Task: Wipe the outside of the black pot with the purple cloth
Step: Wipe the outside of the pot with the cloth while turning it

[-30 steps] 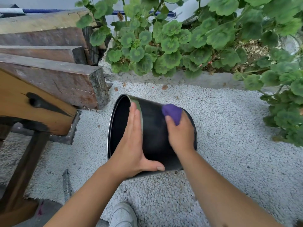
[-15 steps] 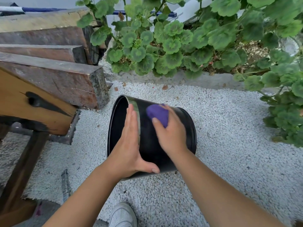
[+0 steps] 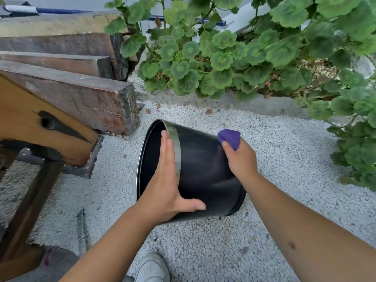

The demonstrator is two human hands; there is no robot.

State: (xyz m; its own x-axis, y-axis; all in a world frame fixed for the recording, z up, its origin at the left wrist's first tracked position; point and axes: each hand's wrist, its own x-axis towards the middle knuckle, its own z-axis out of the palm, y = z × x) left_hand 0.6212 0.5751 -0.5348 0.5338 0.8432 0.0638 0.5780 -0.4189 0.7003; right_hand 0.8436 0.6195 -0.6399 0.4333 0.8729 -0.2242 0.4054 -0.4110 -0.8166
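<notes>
Lying tipped over on its side, the black pot has its long axis running roughly left to right, open mouth facing left and slightly toward the camera, closed base off to the right near the ground. It sits on the white gravel, about centre frame. It's a smooth, slightly glossy round pot that narrows a bit toward the base, with a duller grey-green band around the rim and a dark inside. The left hand is spread flat and open across the rim band, fingers straight and together, thumb hooked out along the near side of the wall, steadying it. The right hand is closed around the purple cloth, bunched into a soft wad that pokes out past the fingers, pressed against the upper wall close to the base end. Gravel is small, pale, chunky pebbles. To the left are rough weathered wooden beams stacked at an angle, and behind are round, scalloped green leaves of the plants. A white shoe peeks in at the bottom.
</notes>
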